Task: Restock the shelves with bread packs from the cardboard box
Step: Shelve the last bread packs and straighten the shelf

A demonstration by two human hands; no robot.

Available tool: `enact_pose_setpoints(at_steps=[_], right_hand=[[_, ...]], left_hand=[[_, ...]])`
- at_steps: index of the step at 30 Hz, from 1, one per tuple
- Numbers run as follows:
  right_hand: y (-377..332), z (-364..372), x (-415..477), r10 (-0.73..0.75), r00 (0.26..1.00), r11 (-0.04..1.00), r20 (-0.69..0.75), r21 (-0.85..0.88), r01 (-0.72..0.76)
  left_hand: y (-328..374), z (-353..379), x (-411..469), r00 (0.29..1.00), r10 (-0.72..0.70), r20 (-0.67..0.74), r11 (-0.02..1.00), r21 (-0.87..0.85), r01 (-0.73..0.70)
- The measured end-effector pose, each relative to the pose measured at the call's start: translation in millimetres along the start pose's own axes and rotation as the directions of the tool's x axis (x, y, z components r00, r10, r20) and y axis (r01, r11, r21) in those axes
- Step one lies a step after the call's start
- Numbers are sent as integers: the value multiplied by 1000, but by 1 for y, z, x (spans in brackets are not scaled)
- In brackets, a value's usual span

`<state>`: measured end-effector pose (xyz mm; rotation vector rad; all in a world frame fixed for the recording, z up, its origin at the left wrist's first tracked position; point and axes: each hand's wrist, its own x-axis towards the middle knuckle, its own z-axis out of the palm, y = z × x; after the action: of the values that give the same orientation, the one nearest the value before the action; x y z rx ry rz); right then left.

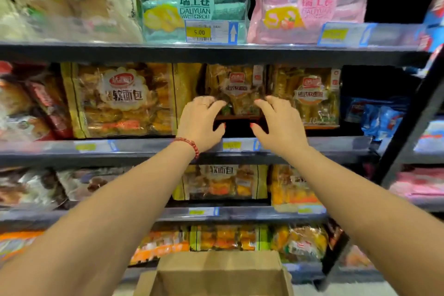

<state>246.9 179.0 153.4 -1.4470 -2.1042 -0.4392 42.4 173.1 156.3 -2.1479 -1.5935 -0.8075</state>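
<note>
A bread pack [236,90] with a red logo stands upright on the middle shelf [149,145], set back between a large bread pack [120,101] on its left and another bread pack [310,96] on its right. My left hand [201,122] and my right hand [278,125] reach in on either side of it. Their spread, slightly curved fingertips touch its lower corners, and both thumbs hang free below it over a dark gap. An open cardboard box [216,271] sits low in front of me, below my arms.
The upper shelf holds green swiss roll packs [194,0] and pink ones [310,2] behind price tags. Lower shelves carry more bread packs [223,182]. A black shelf upright [408,127] slants at the right, with blue packs [382,115] beside it.
</note>
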Motion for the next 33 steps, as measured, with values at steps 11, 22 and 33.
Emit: enact_pose_setpoints(at_steps=[11,22,33], right_hand=[[-43,23,-120,-125,990,990,70,79,120],[-29,128,-152,166,931,949,326,203,-241],[5,211,-112,358,837,878,413,157,-453]], left_hand=[[-4,4,-137,994,-30,103,993,-112,41],[-44,92,-195,898,-302,321,921,-143,361],[-82,176,-165,784,-459,419,826,-123,549]])
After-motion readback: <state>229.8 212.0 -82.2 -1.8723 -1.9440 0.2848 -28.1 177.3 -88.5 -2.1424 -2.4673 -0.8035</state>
